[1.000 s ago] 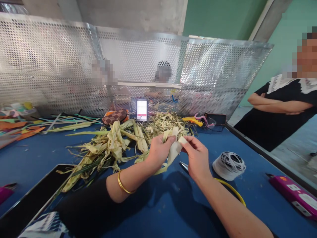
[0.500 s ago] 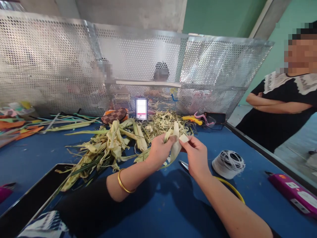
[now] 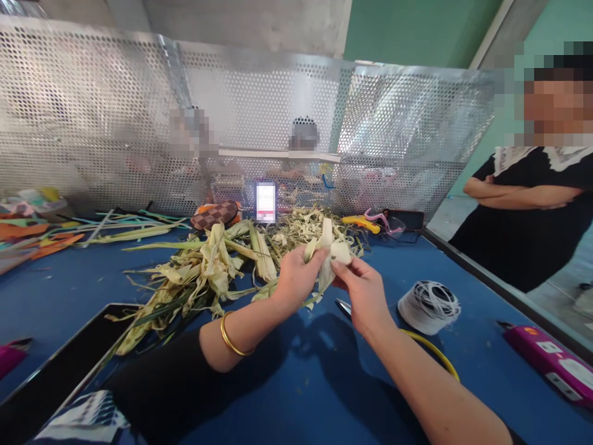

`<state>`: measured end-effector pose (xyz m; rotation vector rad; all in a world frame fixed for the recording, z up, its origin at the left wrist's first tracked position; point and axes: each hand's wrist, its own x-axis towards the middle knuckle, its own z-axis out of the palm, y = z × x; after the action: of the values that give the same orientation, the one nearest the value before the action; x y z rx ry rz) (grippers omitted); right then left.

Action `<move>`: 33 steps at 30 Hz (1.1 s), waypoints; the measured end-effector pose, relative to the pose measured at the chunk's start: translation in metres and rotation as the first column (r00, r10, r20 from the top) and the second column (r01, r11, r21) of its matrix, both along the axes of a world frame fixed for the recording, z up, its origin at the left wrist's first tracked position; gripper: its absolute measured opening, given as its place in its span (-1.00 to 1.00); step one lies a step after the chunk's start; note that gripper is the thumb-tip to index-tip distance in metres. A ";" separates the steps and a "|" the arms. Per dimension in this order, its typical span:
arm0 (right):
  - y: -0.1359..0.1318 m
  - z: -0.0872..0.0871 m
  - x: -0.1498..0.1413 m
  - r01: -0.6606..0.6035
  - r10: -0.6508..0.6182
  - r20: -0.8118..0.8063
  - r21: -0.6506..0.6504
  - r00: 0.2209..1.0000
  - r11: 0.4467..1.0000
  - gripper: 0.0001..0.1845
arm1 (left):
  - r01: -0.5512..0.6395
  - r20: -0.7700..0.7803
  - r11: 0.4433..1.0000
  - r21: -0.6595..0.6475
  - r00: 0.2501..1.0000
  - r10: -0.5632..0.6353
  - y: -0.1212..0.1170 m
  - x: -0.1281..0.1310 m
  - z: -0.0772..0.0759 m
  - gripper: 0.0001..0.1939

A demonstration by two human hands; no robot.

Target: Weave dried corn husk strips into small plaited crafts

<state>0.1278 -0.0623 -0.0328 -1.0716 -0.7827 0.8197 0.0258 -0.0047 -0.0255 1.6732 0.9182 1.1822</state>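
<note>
Pale corn husk strips (image 3: pixel 327 235) are pinched between my two hands above the blue table. My left hand (image 3: pixel 299 275) is closed on the husk, thumb on top. Opposite it, my right hand (image 3: pixel 364 287) grips a wide, folded pale end of husk between thumb and fingers. Beneath the right hand, the metal tip of scissors (image 3: pixel 343 308) shows, with a yellow handle (image 3: pixel 435 349) curving out past the wrist. A heap of dried corn husks (image 3: pixel 215 262) lies left of my hands, and shredded husk (image 3: pixel 306 228) lies behind them.
A spool of white string (image 3: pixel 428 307) stands at right, near a purple tool (image 3: pixel 546 361). A lit phone (image 3: pixel 265 203) and checkered pouch (image 3: pixel 215 215) stand before the perforated metal screen (image 3: pixel 259 93). A black tray (image 3: pixel 69 352) lies at left. A person (image 3: pixel 523 204) stands at right, arms folded.
The husk end at my right hand is turned up and shows a wider folded face. The upright strip leans differently and looks shorter. Both hands keep their grip, shifting slightly.
</note>
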 end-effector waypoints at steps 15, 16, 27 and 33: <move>0.001 -0.003 0.005 0.081 -0.094 0.142 0.092 0.985 0.992 -0.87 | -0.006 -0.011 0.998 0.065 1.000 0.006 0.003 0.000 -0.003 -0.75; 0.001 -0.004 0.005 0.092 -0.109 0.166 0.108 0.980 0.990 -0.89 | -0.005 0.001 0.998 0.060 1.000 0.005 0.003 0.000 -0.003 -0.75; 0.002 -0.003 0.003 0.143 -0.165 0.177 0.132 0.970 0.981 -0.88 | -0.022 0.063 1.000 0.022 0.998 0.021 0.003 0.001 -0.003 -0.76; -0.001 0.003 -0.004 0.008 -0.009 0.027 0.026 1.000 1.000 -0.74 | -0.122 -0.030 0.987 0.102 0.992 0.126 0.000 -0.002 0.003 -0.83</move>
<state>0.1242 -0.0636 -0.0293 -1.0645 -0.8088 0.7875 0.0242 -0.0043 -0.0230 1.7425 1.0126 1.3035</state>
